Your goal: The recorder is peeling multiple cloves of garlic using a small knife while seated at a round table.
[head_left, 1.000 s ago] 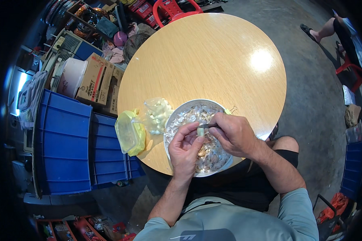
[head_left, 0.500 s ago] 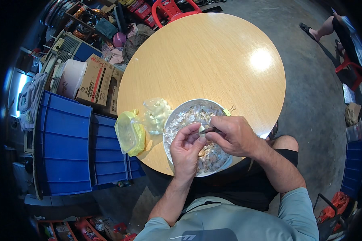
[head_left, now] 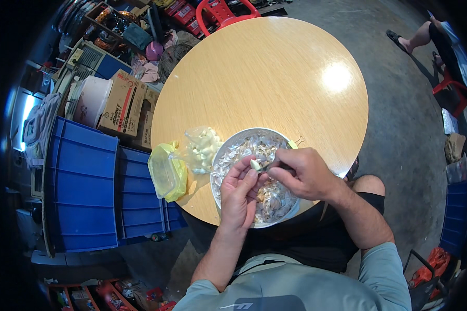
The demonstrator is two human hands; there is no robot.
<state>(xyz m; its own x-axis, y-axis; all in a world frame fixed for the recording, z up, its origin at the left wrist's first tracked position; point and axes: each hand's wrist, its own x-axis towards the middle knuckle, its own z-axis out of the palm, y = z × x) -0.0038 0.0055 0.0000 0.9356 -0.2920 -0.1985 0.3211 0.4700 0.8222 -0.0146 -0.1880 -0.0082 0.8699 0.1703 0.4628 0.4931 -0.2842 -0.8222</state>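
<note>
My left hand (head_left: 238, 194) is closed over a white bowl (head_left: 216, 199), with a pale peeled garlic clove (head_left: 255, 165) pinched between thumb and forefinger. Just to its right, my right hand (head_left: 303, 176) is closed too, thumb and forefinger together. Something small and dark seems to be between those fingers, but blur hides its kind. Below both hands, loose papery garlic skins (head_left: 244, 146) and some brownish pieces fill the bowl. A clear plastic bag of peeled garlic cloves (head_left: 205, 147) stands against the bowl's left side.
A clear plastic tub in a yellow bag (head_left: 175, 179) sits at the left edge of the round wooden table (head_left: 264, 72). A binder clip (head_left: 299, 140) is on the bowl's rim. Blue crates (head_left: 83, 186) and a cardboard box (head_left: 120, 103) stand left. Another person's leg (head_left: 419, 39) shows far right.
My right hand has drawn slightly away from the left. The left hand has turned a little, and the pale clove now shows more plainly at its fingertips.
</note>
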